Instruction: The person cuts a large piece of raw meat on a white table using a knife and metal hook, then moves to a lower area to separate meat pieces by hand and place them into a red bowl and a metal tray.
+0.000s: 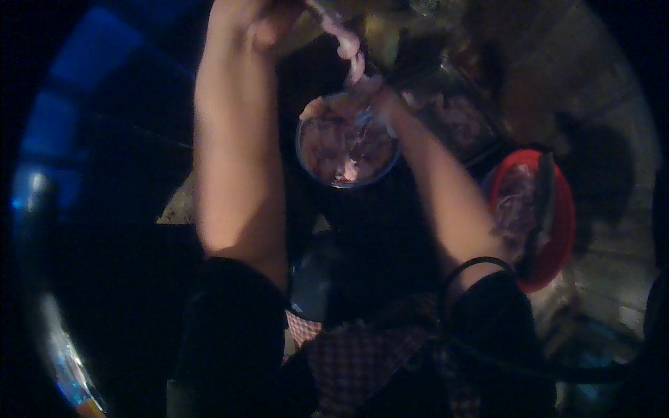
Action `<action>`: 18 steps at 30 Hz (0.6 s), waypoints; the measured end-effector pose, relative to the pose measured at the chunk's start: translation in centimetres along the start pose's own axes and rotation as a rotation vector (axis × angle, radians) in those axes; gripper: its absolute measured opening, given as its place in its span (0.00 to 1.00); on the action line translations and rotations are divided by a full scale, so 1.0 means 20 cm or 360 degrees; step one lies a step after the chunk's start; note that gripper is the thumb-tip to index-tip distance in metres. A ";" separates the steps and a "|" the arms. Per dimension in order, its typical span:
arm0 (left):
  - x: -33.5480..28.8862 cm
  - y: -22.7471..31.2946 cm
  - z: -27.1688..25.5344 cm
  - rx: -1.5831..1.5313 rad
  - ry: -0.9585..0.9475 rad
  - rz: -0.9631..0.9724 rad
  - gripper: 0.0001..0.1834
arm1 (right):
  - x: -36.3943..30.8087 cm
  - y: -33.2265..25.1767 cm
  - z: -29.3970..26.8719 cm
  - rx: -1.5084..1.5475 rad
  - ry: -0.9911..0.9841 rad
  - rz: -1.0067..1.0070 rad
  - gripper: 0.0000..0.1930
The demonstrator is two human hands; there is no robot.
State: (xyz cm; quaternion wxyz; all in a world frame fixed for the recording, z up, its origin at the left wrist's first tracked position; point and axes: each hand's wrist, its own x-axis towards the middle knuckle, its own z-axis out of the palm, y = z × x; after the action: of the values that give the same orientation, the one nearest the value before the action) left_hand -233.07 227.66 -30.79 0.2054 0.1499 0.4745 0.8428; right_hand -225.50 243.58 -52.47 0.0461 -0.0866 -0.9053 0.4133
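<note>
A long, lumpy, pale pink strip of raw meat or gut [347, 47] stretches above the far side of a round bowl [339, 186]. My left hand [268, 24] is closed at its upper end, with the fingertips cut off by the top edge of the head view. At the lower end, my right hand [380, 97] is closed on the strip, though dim light and blur hide its fingers. Beneath the right hand, the bowl holds pinkish raw meat [341, 143], with a brighter piece near its front rim.
Beyond my right forearm lies a dark-edged tray [496, 132] with more raw meat. A red oval basin [568, 209] by my right elbow holds pale strips and a long dark object [545, 202]. Red-and-white checked cloth [362, 362] covers my lap. A dark cord loops over my right sleeve.
</note>
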 end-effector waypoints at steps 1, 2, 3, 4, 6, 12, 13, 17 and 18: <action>0.02 -0.05 -0.09 -0.0006 0.0104 0.0051 0.16 | 0.03 -0.02 -0.07 -0.0642 0.0040 -0.0172 0.19; 0.05 -0.11 -0.20 -0.0032 0.0080 0.0148 0.17 | 0.04 -0.04 -0.11 -0.0608 0.0117 -0.0141 0.17; 0.05 -0.20 -0.31 -0.0299 0.0187 0.0034 0.19 | 0.05 -0.07 -0.16 -0.0299 0.0196 -0.0063 0.16; 0.03 -0.32 -0.42 -0.0374 0.0331 -0.0056 0.17 | 0.06 -0.12 -0.19 0.0663 0.0292 0.0300 0.15; -0.02 -0.59 -0.58 -0.0394 0.0548 -0.0247 0.15 | 0.04 -0.24 -0.28 0.0669 0.0207 0.0027 0.15; -0.17 -1.20 -0.75 0.0080 0.0092 -0.0334 0.25 | -0.04 -0.81 -0.59 0.1389 -0.0109 -0.0200 0.11; -0.18 -1.22 -0.73 0.0306 0.0066 -0.0395 0.27 | -0.04 -0.90 -0.66 0.1161 0.0001 -0.0187 0.12; -0.19 -1.25 -0.55 0.0713 -0.0122 -0.0414 0.27 | -0.07 -1.18 -0.90 0.0952 0.0419 -0.0228 0.13; -0.19 -1.25 -0.49 0.0825 -0.0158 -0.0422 0.27 | -0.06 -1.22 -0.92 0.0956 0.0521 -0.0251 0.13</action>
State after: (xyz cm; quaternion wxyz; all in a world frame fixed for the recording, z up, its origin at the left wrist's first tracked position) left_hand -229.07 230.19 -57.55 0.2913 0.1751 0.6787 0.6510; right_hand -224.33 241.25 -22.08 0.2457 -0.0640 -0.7278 0.6371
